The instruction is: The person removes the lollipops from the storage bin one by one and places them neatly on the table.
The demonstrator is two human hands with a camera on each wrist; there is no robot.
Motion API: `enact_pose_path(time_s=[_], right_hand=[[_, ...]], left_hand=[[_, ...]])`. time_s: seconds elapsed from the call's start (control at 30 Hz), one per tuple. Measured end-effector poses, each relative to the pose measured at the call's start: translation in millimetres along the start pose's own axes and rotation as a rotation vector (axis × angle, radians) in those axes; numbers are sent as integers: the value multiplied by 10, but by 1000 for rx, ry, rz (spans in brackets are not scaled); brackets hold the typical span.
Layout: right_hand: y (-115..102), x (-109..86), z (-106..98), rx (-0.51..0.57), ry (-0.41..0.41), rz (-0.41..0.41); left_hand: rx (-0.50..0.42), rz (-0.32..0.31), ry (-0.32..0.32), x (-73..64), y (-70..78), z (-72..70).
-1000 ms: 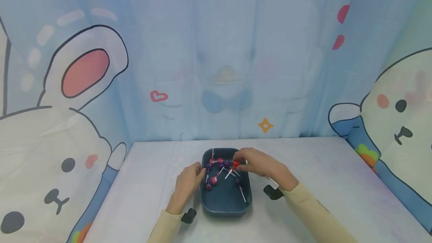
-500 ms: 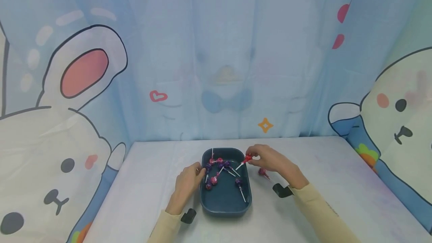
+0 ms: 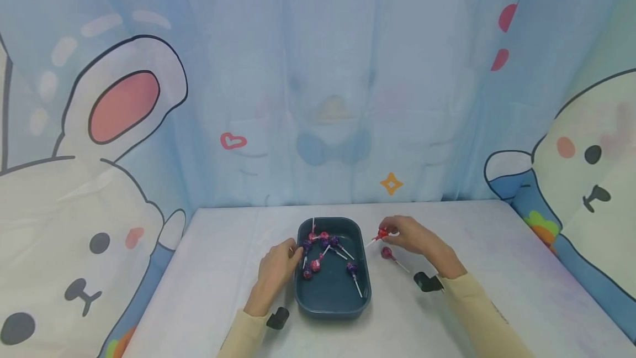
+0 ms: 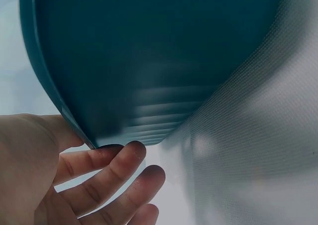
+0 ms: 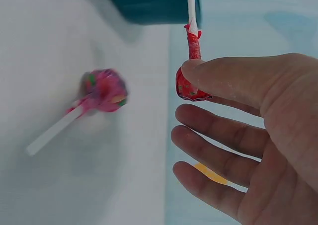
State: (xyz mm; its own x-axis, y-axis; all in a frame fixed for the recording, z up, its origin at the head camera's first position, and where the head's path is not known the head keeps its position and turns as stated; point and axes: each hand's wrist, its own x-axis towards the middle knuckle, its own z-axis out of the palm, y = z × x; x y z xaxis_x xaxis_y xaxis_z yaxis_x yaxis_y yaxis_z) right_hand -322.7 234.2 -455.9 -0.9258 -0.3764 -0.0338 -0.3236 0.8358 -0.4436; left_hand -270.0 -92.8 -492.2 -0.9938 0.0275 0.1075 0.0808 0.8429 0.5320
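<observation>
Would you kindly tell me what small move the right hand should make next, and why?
I'd probably lower the red lollipop onto the table beside the pink lollipop: the right hand pinches it to the right of the tray, its stick pointing back towards the tray, and the pink one already lies out there.

Red-wrapped lollipop [image 5: 193,46] aloft near dark-blue container [image 3: 332,297]

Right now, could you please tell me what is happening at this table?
A person's right hand pinches a red lollipop by its head, beside the dark blue tray. The left hand grips the tray at its left side. A pink lollipop lies on the table near the right hand, and several purple and pink lollipops lie inside the tray.
</observation>
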Motion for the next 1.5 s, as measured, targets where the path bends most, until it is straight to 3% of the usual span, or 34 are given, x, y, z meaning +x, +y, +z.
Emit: enact_pose_path(time_s=[0.37, 0.67, 1.23, 1.5], right_hand=[[155, 90, 145, -4, -50, 88], [272, 123, 211, -50, -63, 94], [309, 163, 248, -34, -81, 135], [216, 124, 125, -40, -62, 133]], left_hand=[[7, 4, 15, -11, 3, -10], [-10, 37, 38, -46, 1, -19], [-13, 25, 23, -40, 1, -32], [-15, 25, 27, -37, 8, -31]])
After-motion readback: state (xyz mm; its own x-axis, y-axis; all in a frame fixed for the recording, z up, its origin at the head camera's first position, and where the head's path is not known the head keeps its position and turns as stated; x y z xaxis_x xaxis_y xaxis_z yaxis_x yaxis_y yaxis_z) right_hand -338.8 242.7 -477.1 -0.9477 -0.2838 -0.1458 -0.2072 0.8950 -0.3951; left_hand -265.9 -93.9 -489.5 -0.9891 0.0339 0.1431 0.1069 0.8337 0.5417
